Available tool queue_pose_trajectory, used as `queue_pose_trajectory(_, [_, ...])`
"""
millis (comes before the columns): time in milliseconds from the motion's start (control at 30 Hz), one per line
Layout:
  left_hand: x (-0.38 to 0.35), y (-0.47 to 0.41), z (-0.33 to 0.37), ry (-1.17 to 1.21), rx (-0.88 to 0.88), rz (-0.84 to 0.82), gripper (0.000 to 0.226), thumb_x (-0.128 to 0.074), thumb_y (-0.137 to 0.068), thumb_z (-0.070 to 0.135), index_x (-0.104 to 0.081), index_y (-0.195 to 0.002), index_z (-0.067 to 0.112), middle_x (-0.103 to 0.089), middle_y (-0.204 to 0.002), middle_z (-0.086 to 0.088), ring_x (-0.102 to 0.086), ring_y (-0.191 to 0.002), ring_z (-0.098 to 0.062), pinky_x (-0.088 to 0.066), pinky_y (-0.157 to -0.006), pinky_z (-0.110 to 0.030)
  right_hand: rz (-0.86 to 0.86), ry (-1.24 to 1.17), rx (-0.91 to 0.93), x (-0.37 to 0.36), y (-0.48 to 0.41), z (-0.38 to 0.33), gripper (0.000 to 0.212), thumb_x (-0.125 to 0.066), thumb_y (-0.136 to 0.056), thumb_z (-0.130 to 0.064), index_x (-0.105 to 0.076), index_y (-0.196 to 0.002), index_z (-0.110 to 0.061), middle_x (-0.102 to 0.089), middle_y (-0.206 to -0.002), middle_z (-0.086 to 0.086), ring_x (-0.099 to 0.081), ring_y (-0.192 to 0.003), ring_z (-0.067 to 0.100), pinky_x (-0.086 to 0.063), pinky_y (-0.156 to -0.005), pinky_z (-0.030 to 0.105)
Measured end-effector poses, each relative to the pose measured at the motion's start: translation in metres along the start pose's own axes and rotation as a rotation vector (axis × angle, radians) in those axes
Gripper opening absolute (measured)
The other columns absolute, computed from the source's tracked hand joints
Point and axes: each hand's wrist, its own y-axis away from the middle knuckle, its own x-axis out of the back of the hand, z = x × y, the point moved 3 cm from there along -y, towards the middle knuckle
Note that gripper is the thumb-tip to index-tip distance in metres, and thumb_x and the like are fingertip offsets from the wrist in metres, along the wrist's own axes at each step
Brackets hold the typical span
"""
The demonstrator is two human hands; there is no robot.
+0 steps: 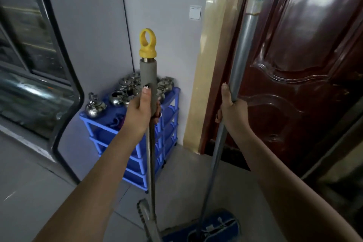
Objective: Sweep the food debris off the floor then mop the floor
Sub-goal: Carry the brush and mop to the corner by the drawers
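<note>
My left hand grips the grey foam sleeve of an upright pole that ends in a yellow ring cap. Its grey lower end stands on the floor at the bottom middle, and I cannot tell what head it has. My right hand grips a second, longer grey pole with a blue top section. That pole runs down to a flat blue mop head on the grey tiled floor.
A blue plastic shelf rack stands in the corner ahead, with several shiny metal teapots on top. A dark brown wooden door fills the right. A glass-fronted cabinet stands at left. A wall switch sits above.
</note>
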Motion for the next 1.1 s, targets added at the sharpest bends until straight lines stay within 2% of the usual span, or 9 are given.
queue_pose_trajectory(200, [-0.008, -0.068, -0.028, 0.042, 0.016, 0.079, 0.062, -0.035, -0.078, 0.068, -0.05, -0.069, 0.008, -0.052, -0.051, 0.002, -0.045, -0.043, -0.008, -0.041, -0.04, -0.019, -0.025, -0.005, 0.023, -0.052, -0.092, 0.015, 0.056, -0.053, -0.084, -0.058, -0.045, -0.054, -0.012, -0.046, -0.04, 0.001, -0.047, -0.03, 0.006, -0.037, -0.035, 0.013])
queue_pose_trajectory(300, [-0.01, -0.096, -0.05, 0.02, 0.027, 0.095, 0.057, -0.033, -0.088, 0.06, -0.046, -0.068, 0.008, -0.046, -0.05, -0.001, -0.042, -0.041, -0.009, -0.038, -0.04, -0.018, -0.039, -0.04, 0.024, -0.079, -0.13, 0.023, 0.056, -0.055, -0.085, -0.055, -0.04, -0.051, -0.014, -0.042, -0.037, -0.002, -0.046, -0.03, 0.008, -0.039, -0.037, 0.016])
queue_pose_trajectory(400, [-0.017, -0.12, -0.076, 0.021, 0.036, 0.061, 0.052, -0.031, -0.091, 0.053, -0.044, -0.067, 0.008, -0.042, -0.051, -0.004, -0.041, -0.041, -0.007, -0.038, -0.04, -0.02, -0.047, -0.054, 0.001, -0.105, -0.162, 0.036, 0.056, -0.055, -0.081, -0.06, -0.041, -0.053, -0.014, -0.042, -0.04, -0.001, -0.047, -0.031, 0.008, -0.044, -0.039, 0.02])
queue_pose_trajectory(567, [-0.022, -0.173, -0.11, 0.0, 0.056, 0.075, 0.052, -0.029, -0.094, 0.054, -0.048, -0.068, 0.013, -0.051, -0.047, 0.005, -0.046, -0.041, -0.004, -0.041, -0.04, -0.017, -0.101, -0.045, 0.047, -0.148, -0.225, 0.046, 0.061, -0.051, -0.074, -0.069, -0.041, -0.048, -0.015, -0.044, -0.033, -0.003, -0.049, -0.031, 0.01, -0.047, -0.041, 0.025])
queue_pose_trajectory(667, [-0.018, -0.194, -0.128, -0.033, 0.097, 0.119, 0.055, -0.031, -0.084, 0.063, -0.049, -0.068, 0.014, -0.053, -0.049, 0.004, -0.048, -0.043, -0.004, -0.042, -0.042, -0.017, -0.168, -0.045, 0.029, -0.175, -0.251, 0.06, 0.063, -0.047, -0.066, -0.076, -0.041, -0.047, -0.017, -0.044, -0.034, -0.002, -0.05, -0.033, 0.012, -0.049, -0.044, 0.032])
queue_pose_trajectory(733, [-0.019, -0.209, -0.138, -0.053, 0.096, 0.136, 0.059, -0.03, -0.08, 0.067, -0.049, -0.069, 0.012, -0.053, -0.05, 0.003, -0.048, -0.043, -0.005, -0.042, -0.043, -0.017, -0.205, -0.032, 0.026, -0.189, -0.27, 0.063, 0.064, -0.045, -0.064, -0.078, -0.042, -0.047, -0.016, -0.045, -0.034, -0.001, -0.05, -0.033, 0.011, -0.048, -0.043, 0.027])
queue_pose_trajectory(833, [-0.028, -0.235, -0.149, -0.07, 0.098, 0.165, 0.054, -0.028, -0.086, 0.057, -0.048, -0.068, 0.009, -0.05, -0.053, 0.002, -0.047, -0.043, -0.006, -0.042, -0.042, -0.018, -0.308, -0.014, 0.088, -0.215, -0.302, 0.067, 0.066, -0.041, -0.069, -0.077, -0.043, -0.048, -0.013, -0.046, -0.033, -0.002, -0.05, -0.033, 0.008, -0.04, -0.037, 0.015])
queue_pose_trajectory(967, [-0.044, -0.254, -0.169, -0.117, 0.106, 0.239, 0.051, -0.027, -0.088, 0.051, -0.046, -0.068, 0.008, -0.048, -0.057, -0.002, -0.046, -0.044, -0.006, -0.041, -0.042, -0.019, -0.484, 0.033, 0.148, -0.245, -0.33, 0.091, 0.064, -0.039, -0.078, -0.072, -0.043, -0.05, -0.014, -0.048, -0.044, 0.003, -0.053, -0.044, 0.017, -0.043, -0.047, 0.026])
queue_pose_trajectory(1100, [-0.054, -0.278, -0.184, -0.132, 0.123, 0.34, 0.056, -0.027, -0.089, 0.056, -0.046, -0.07, 0.008, -0.048, -0.057, -0.003, -0.046, -0.044, -0.005, -0.041, -0.042, -0.02, -0.583, -0.009, 0.171, -0.268, -0.357, 0.113, 0.054, -0.046, -0.092, -0.05, -0.043, -0.054, -0.012, -0.048, -0.051, 0.008, -0.051, -0.048, 0.019, -0.042, -0.05, 0.03])
